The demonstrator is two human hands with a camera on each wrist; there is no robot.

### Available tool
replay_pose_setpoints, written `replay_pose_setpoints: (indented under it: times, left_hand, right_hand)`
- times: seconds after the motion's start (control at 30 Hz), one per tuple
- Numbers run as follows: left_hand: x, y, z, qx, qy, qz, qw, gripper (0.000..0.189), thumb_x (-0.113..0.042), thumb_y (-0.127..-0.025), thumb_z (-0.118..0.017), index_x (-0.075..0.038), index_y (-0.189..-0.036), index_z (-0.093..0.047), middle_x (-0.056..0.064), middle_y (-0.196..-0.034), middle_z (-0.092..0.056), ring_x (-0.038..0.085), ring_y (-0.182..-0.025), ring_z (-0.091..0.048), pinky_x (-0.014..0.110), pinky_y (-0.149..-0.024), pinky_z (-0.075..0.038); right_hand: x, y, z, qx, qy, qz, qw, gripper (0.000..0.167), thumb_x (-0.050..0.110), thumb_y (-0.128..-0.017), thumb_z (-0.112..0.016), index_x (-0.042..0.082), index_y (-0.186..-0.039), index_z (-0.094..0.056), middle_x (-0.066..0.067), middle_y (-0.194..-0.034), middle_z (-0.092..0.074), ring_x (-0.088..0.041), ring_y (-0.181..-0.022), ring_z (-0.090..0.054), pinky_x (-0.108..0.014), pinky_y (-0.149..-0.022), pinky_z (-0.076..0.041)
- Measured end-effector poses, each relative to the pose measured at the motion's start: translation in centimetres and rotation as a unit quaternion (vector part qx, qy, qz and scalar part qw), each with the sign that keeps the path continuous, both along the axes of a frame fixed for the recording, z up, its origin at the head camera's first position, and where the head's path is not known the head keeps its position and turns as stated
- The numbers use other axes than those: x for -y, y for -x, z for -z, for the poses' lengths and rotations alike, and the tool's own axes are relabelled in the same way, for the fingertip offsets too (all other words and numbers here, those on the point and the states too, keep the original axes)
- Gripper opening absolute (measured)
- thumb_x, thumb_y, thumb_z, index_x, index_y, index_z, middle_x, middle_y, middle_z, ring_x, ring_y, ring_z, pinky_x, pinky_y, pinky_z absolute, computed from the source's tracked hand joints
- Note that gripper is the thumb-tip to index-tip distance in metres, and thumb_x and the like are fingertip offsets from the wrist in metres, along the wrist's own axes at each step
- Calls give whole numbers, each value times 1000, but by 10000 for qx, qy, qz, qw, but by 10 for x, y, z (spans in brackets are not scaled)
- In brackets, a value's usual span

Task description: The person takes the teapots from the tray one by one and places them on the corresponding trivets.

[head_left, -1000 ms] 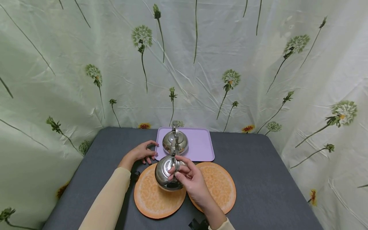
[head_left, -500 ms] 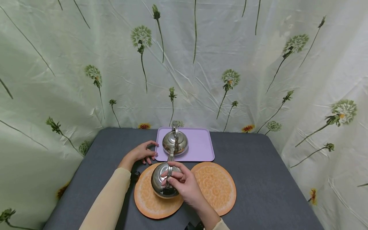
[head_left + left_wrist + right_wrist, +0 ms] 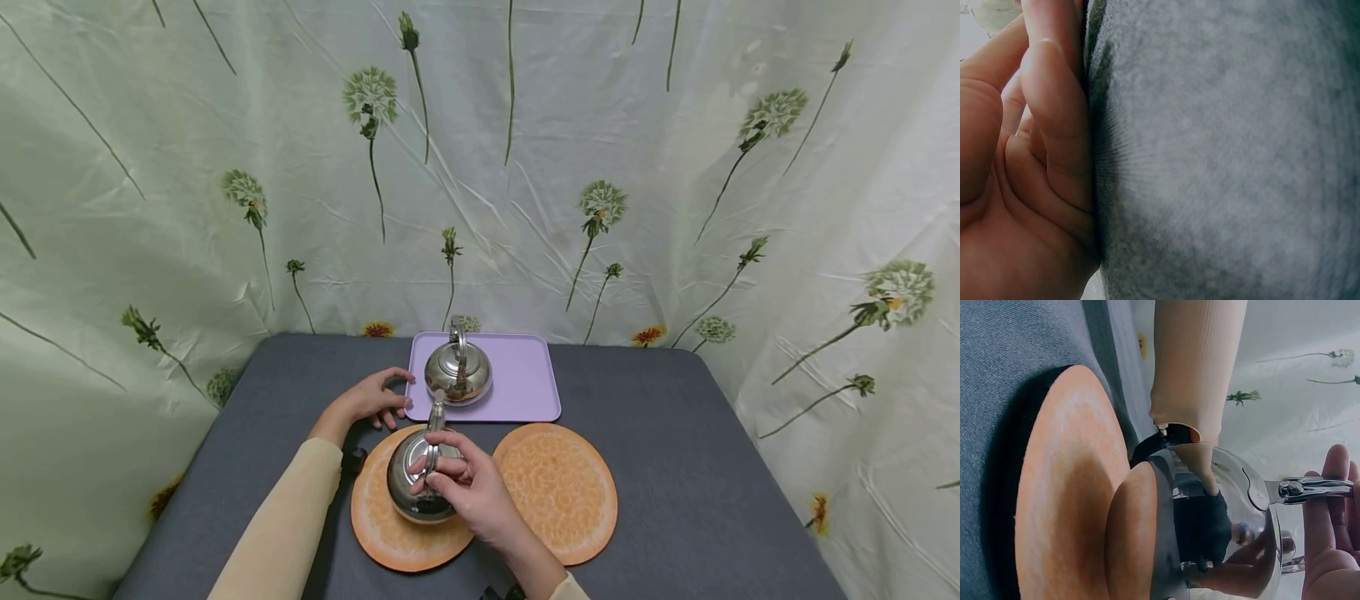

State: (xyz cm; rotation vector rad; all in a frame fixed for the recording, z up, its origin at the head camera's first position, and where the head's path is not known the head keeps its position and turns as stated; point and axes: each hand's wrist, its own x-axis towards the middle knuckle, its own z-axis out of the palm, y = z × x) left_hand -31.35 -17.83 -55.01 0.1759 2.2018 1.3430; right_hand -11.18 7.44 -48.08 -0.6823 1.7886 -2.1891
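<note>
My right hand point(image 3: 468, 487) grips the upright handle of a shiny steel teapot point(image 3: 405, 475). The teapot is over the left orange-slice mat point(image 3: 375, 533), its spout pointing away towards the tray; whether its base touches the mat I cannot tell. In the right wrist view the teapot's body point(image 3: 1254, 537) mirrors the mat and a sleeve. A second steel teapot point(image 3: 450, 383) stands on the left part of a lilac tray point(image 3: 521, 375). My left hand point(image 3: 367, 398) rests at the tray's left edge, fingers loosely bent, fingertips at the rim. The left wrist view shows its palm point(image 3: 1029, 200) beside grey cloth.
A second orange-slice mat point(image 3: 562, 492) lies to the right of the first. Dark grey cloth point(image 3: 660, 467) covers the table. Behind it hangs a pale curtain point(image 3: 525, 208) printed with dandelions.
My right hand has brought the held teapot towards me and to the left, and its spout has drawn away from the teapot on the tray. The left hand stays still.
</note>
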Motion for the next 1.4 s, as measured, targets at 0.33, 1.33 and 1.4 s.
replay_pose_setpoints:
  times: [0.33, 1.33, 1.4]
  left_hand:
    - [-1, 0, 1, -15, 9, -43, 10000, 57, -24, -101, -73, -17, -151, -48, 3, -80, -72, 13, -55, -70, 26, -48, -51]
    - [-2, 0, 4, 14, -23, -104, 9999, 56, -23, -102, -72, -17, -152, -47, 2, -79, -72, 12, -56, -69, 26, -48, -51]
    - [-2, 1, 4, -6, -34, -77, 10000, 56, -23, -103, -72, -17, -153, -47, 2, -79, -72, 12, -56, -69, 25, -48, -51]
  right_hand:
    - [7, 0, 9, -53, 51, -106, 9999, 49, 2, -106, -61, -10, -150, -42, -50, -119, -61, 1, -93, -76, -22, -90, -59]
    - [4, -1, 16, 174, 2, -409, 9990, 57, 1, -106, -60, -2, -158, -36, -46, -135, -59, -2, -109, -75, -23, -96, -58]
    - [2, 0, 15, 183, 5, -380, 9991, 60, 0, -105, -61, 0, -159, -36, -44, -137, -59, -3, -113, -74, -23, -97, -58]
